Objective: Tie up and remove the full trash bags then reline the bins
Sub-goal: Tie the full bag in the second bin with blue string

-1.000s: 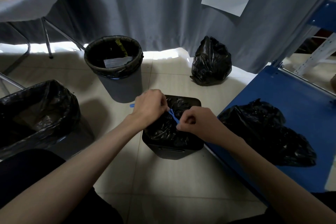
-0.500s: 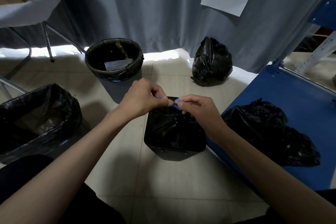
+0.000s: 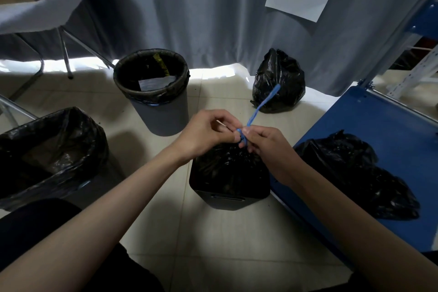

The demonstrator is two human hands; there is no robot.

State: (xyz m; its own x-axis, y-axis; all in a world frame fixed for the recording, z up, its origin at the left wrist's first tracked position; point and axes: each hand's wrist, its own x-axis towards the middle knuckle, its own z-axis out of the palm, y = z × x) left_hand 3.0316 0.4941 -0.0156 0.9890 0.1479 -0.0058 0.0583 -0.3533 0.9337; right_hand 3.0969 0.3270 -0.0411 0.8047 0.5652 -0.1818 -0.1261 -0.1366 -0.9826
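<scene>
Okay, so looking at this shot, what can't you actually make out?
Head view:
- Knot in the blue drawstring: covered by the fingers of the left hand and right hand.
- Contents of the black bag in the square bin: gathered plastic hides them.
- Left bin: cut off by the frame edge.
- Round bin interior: too dark.

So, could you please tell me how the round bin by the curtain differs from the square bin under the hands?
The round bin is grey and cylindrical; the square bin is dark and boxy. The round bin's liner is folded open over its rim, showing paper inside; the square bin's bag is gathered shut, both hands pinching its blue tie. Both stand upright on the tiled floor with black bags.
</scene>
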